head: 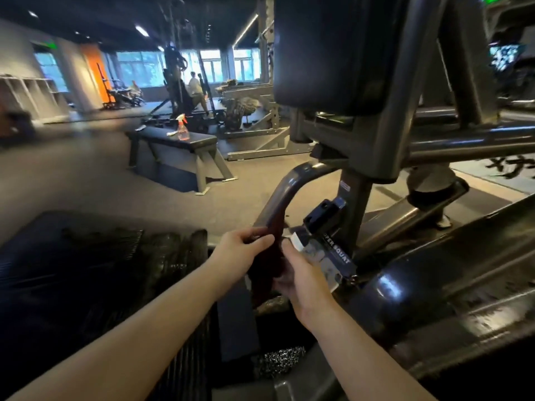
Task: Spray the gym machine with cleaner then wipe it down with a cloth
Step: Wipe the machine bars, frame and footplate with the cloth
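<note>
A dark red cloth (pixel 267 266) hangs over the lower end of the squat machine's curved grey tube (pixel 285 188). My left hand (pixel 240 256) grips the cloth from the left, thumb and fingers curled on its upper part. My right hand (pixel 301 274) holds the cloth from the right, next to the machine's label plate (pixel 324 257). The black back pad (pixel 333 50) stands above. A clear pink spray bottle (pixel 183 129) stands far off on a flat bench (pixel 173 140) at mid left, out of my reach.
The black ribbed foot platform (pixel 95 270) lies low at the left. Heavy grey frame beams (pixel 451 287) run along the right. A squat rack (pixel 260 105) and other machines stand behind the bench, with a person (pixel 197 91) walking in the far background.
</note>
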### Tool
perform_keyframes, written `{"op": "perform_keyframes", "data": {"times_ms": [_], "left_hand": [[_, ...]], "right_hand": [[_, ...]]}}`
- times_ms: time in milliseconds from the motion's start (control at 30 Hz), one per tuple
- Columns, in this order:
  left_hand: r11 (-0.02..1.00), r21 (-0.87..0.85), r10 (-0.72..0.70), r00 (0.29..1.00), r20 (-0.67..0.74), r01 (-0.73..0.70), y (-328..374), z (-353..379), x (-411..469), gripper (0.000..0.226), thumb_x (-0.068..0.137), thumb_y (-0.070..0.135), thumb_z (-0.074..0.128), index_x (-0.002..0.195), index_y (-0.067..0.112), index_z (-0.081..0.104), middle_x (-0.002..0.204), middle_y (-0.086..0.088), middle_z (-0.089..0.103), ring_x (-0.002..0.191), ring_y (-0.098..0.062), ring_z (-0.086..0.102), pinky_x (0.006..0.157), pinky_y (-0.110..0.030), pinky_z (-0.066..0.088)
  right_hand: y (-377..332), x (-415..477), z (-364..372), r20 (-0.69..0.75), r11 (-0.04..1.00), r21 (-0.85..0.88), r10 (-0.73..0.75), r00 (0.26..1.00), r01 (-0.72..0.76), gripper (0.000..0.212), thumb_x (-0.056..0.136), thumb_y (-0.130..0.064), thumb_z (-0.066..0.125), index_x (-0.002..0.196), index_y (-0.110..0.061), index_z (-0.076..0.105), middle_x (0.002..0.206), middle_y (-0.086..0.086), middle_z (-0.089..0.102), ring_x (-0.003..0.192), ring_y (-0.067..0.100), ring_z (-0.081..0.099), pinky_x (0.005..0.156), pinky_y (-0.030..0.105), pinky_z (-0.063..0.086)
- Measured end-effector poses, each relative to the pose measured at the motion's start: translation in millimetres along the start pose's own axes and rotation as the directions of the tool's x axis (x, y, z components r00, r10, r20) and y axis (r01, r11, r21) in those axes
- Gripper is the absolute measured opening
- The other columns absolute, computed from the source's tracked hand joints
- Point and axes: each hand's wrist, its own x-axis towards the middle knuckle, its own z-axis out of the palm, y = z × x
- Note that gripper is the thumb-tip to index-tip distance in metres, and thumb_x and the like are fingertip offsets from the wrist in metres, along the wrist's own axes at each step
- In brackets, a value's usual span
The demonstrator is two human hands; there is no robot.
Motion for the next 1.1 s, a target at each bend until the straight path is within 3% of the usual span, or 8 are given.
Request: {"op": "perform_keyframes", "data": {"times_ms": [133,267,367,500,633,800,900,1100], "left_hand": [[0.99,-0.093,-0.113,0.993,-0.024,0.11,-8,-16,-15,0.022,0.101,0.019,0.064,0.119,0.024,0.075,0.115,-0.002,0.077,0.113,-0.022,0.071,0.106,-0.042,0.053],[0.977,-0.121,-0.18,0.983,-0.029,0.175,-25,-30,-35,0.036,0.099,0.0,0.06,0.133,0.01,0.066,0.117,-0.012,0.075,0.115,-0.028,0.07,0.105,-0.043,0.054],[0.953,-0.156,-0.272,0.961,-0.053,0.261,-45,-45,-48,0.039,0.096,-0.005,0.061,0.133,0.007,0.064,0.119,-0.014,0.074,0.114,-0.028,0.07,0.097,-0.04,0.058],[0.936,-0.048,-0.35,0.936,-0.041,0.348,-70,-65,-70,0.034,0.094,-0.004,0.064,0.122,0.015,0.067,0.116,-0.006,0.076,0.109,-0.02,0.072,0.085,-0.031,0.061],[0.899,0.064,-0.428,0.901,-0.073,0.432,-106,-84,-88,0.029,0.089,0.002,0.072,0.116,0.01,0.074,0.111,-0.005,0.078,0.111,-0.024,0.071,0.1,-0.04,0.056],[0.852,0.139,-0.5,0.863,-0.07,0.505,-129,-101,-118,0.027,0.089,0.016,0.078,0.117,0.013,0.075,0.109,0.0,0.079,0.102,-0.014,0.075,0.092,-0.029,0.056],[0.844,0.159,-0.517,0.856,-0.009,0.512,-137,-111,-123,0.033,0.089,0.023,0.08,0.119,0.012,0.075,0.114,-0.003,0.078,0.109,-0.017,0.073,0.103,-0.035,0.052],[0.842,0.083,-0.538,0.841,0.057,0.533,-139,-123,-111,0.054,0.084,0.034,0.083,0.126,0.005,0.068,0.122,-0.009,0.075,0.117,-0.024,0.07,0.112,-0.045,0.048]], "right_hand": [[11,2,4,0.109,0.992,-0.115,-0.033,0.994,0.045,0.018,0.1,-0.023,0.067,0.114,-0.018,0.076,0.107,0.006,0.079,0.101,0.026,0.075,0.088,0.042,0.059],[30,8,4,0.178,0.976,-0.218,0.019,0.984,0.02,0.012,0.098,-0.015,0.068,0.104,-0.016,0.079,0.101,0.007,0.08,0.096,0.022,0.076,0.077,0.032,0.058],[49,14,8,0.233,0.938,-0.347,0.085,0.969,0.001,0.012,0.098,-0.016,0.068,0.1,-0.014,0.08,0.099,0.007,0.08,0.097,0.025,0.075,0.082,0.038,0.06],[73,12,16,0.311,0.855,-0.519,0.181,0.933,0.007,0.016,0.101,-0.016,0.065,0.095,-0.02,0.078,0.09,-0.003,0.079,0.092,0.016,0.075,0.076,0.035,0.061],[99,7,22,0.314,0.774,-0.633,0.3,0.901,-0.038,0.015,0.101,-0.014,0.063,0.097,-0.02,0.077,0.095,0.001,0.078,0.098,0.022,0.073,0.088,0.044,0.062],[119,0,25,0.336,0.808,-0.552,0.442,0.832,-0.207,0.015,0.101,-0.011,0.06,0.102,-0.002,0.072,0.1,0.01,0.073,0.103,0.027,0.071,0.097,0.051,0.057],[127,-3,27,0.379,0.843,-0.461,0.47,0.797,-0.278,0.025,0.104,-0.015,0.052,0.112,0.003,0.066,0.105,0.016,0.066,0.106,0.032,0.068,0.101,0.049,0.053],[136,4,32,0.335,0.874,-0.397,0.421,0.843,-0.279,0.025,0.107,-0.024,0.051,0.102,-0.008,0.069,0.104,0.011,0.072,0.101,0.026,0.069,0.091,0.041,0.052]]}}
